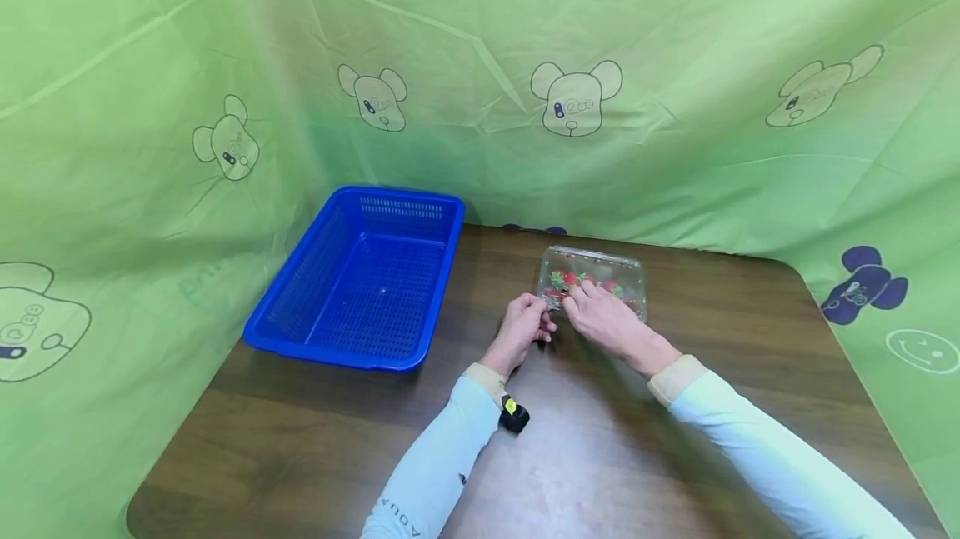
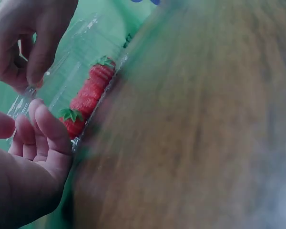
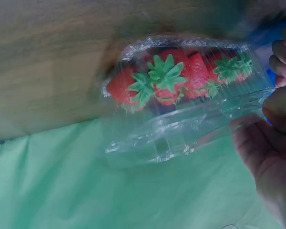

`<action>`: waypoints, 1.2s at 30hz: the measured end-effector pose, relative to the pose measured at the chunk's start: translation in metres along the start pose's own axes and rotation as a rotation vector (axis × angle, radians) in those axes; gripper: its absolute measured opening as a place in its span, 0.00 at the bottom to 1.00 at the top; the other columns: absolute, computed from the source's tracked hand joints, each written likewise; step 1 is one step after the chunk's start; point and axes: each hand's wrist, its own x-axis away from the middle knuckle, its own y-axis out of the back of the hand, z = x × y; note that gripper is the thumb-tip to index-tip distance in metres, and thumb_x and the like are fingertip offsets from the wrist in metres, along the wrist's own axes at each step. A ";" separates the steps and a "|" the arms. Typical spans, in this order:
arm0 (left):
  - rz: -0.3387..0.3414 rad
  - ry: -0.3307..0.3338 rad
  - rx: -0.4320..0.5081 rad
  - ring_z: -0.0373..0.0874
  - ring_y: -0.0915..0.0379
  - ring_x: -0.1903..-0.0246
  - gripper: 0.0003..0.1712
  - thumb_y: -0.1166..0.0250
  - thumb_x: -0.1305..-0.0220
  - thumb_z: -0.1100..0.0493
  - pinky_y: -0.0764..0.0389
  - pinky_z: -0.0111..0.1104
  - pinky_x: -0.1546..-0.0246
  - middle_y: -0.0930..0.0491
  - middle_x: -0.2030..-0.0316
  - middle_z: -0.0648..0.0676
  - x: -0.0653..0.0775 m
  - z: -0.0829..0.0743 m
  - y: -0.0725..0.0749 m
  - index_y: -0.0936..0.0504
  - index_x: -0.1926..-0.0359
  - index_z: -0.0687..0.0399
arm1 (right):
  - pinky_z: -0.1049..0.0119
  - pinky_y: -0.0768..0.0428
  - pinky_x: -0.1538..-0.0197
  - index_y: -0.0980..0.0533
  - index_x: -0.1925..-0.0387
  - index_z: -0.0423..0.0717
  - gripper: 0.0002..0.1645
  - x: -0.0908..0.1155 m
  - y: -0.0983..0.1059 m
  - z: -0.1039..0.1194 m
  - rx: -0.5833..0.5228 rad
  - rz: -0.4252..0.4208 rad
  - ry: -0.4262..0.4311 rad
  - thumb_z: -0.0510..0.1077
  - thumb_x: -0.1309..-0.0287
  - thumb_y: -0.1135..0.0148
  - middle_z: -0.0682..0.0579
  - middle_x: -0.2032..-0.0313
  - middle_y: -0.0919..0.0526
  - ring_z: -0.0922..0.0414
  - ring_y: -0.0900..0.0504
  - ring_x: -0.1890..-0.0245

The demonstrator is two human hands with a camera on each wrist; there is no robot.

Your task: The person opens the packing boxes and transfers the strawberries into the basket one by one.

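A clear plastic clamshell box (image 1: 630, 272) with red strawberries (image 3: 198, 76) and green leafy tops lies towards the back of the table. My left hand (image 1: 517, 329) is at its near left corner, fingers curled against the plastic edge; part of that contact is hidden. Beside it, my right hand (image 1: 606, 321) reaches over the front of the box. Its thumb and fingers pinch the plastic rim, as the right wrist view shows. In the left wrist view the left hand (image 2: 35, 167) is close below the right hand (image 2: 35, 43), with the strawberries beside them.
A blue perforated basket (image 1: 442, 289) stands on the left of the brown wooden table (image 1: 300, 439), with nothing seen inside. Green cloth (image 1: 465, 14) printed with bear heads hangs behind and on both sides. A small black device (image 1: 514, 416) is strapped at the left wrist.
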 end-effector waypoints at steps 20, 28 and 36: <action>-0.115 -0.115 -0.106 0.38 0.31 0.87 0.06 0.46 0.46 0.64 0.26 0.26 0.84 0.31 0.87 0.48 0.009 0.008 -0.016 0.32 0.77 0.50 | 0.64 0.22 0.73 0.29 0.71 0.36 0.09 -0.004 0.013 -0.004 -0.006 0.074 -0.065 0.26 0.58 0.41 0.45 0.74 0.27 0.52 0.29 0.72; -0.101 -0.102 -0.099 0.37 0.30 0.86 0.04 0.49 0.49 0.63 0.22 0.29 0.81 0.30 0.88 0.47 0.018 0.007 -0.017 0.33 0.77 0.50 | 0.63 0.18 0.68 0.30 0.67 0.34 0.12 -0.033 0.051 -0.052 -0.075 0.110 -0.161 0.21 0.55 0.48 0.42 0.71 0.23 0.49 0.25 0.70; -0.117 -0.055 -0.140 0.37 0.30 0.86 0.04 0.51 0.49 0.62 0.25 0.27 0.83 0.31 0.87 0.47 0.029 0.010 -0.012 0.33 0.78 0.49 | 0.55 0.20 0.65 0.28 0.63 0.35 0.11 -0.053 0.055 -0.087 -0.082 0.109 -0.229 0.25 0.48 0.49 0.41 0.67 0.21 0.46 0.23 0.67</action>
